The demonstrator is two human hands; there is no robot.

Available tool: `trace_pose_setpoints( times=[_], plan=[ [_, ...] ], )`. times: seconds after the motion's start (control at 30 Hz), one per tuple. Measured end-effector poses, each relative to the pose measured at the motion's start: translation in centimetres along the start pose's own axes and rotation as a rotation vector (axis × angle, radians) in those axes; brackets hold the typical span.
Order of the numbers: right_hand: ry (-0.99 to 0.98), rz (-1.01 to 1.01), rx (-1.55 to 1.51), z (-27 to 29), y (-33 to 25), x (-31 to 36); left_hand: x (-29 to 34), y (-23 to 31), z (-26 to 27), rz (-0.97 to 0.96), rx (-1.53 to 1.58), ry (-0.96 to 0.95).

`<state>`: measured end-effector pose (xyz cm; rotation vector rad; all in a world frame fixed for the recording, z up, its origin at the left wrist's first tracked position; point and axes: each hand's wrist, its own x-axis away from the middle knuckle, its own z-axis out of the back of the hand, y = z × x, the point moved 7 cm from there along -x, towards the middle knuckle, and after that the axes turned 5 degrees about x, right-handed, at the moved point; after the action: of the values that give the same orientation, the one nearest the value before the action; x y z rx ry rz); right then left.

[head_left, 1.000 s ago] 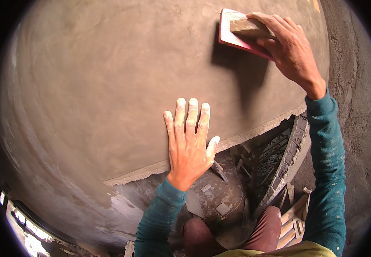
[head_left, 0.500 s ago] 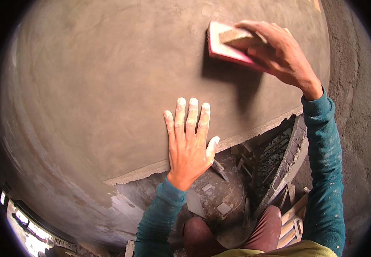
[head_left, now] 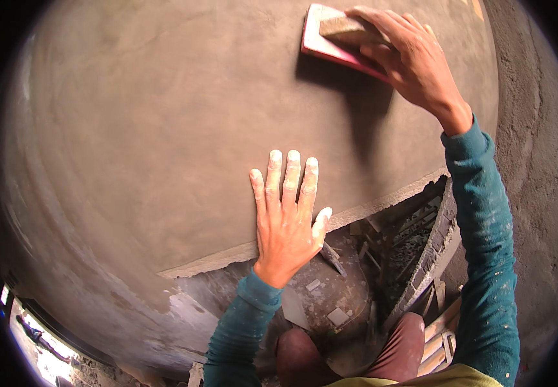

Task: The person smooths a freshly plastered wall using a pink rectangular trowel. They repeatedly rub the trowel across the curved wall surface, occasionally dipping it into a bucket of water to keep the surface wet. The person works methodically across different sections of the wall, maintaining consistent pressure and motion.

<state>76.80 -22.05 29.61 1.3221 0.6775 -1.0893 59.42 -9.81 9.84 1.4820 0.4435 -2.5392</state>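
My right hand (head_left: 408,55) is wrapped round the handle of a plastering float (head_left: 315,40), a flat white block with a pinkish-red edge. It is at the upper part of the smooth grey-brown plastered surface (head_left: 163,129) and throws a dark shadow below. My left hand (head_left: 286,219) lies flat near the rough lower edge of the plaster (head_left: 214,259), fingers stretched up and slightly spread, holding nothing. Pale dust coats its fingertips. The far end of the float's handle is hidden under my right fingers.
Below the plaster edge, broken pieces and scraps lie on the ground (head_left: 321,300). A rough slanting concrete edge (head_left: 427,264) runs at the lower right, beside wooden slats (head_left: 439,332). Another rough grey wall (head_left: 537,129) stands at the right. Bright daylight enters at the lower left.
My right hand has moved the float upward and slightly left over the plaster. My left hand has stayed almost in the same place.
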Motion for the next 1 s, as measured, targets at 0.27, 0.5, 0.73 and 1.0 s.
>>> trace_pose_setpoints(
  times=[0.27, 0.5, 0.73, 1.0],
  plan=[
    [-0.004, 0.135, -0.166, -1.0, -1.6, -0.5, 0.3, -0.5, 0.4, 0.015, -0.02, -0.029],
    [0.051, -0.04, -0.289, -1.0, 2.7, -1.8, -0.1, 0.1, 0.0, -0.001, 0.004, -0.007],
    [-0.206, 0.041, -0.245, -1.3, -3.4, 1.3, 0.5, -0.5, 0.4, 0.017, -0.011, -0.021],
    [-0.275, -0.105, -0.536, -1.0, -2.3, 8.9, 0.0, -0.7, -0.4, -0.022, -0.052, 0.003]
  ],
)
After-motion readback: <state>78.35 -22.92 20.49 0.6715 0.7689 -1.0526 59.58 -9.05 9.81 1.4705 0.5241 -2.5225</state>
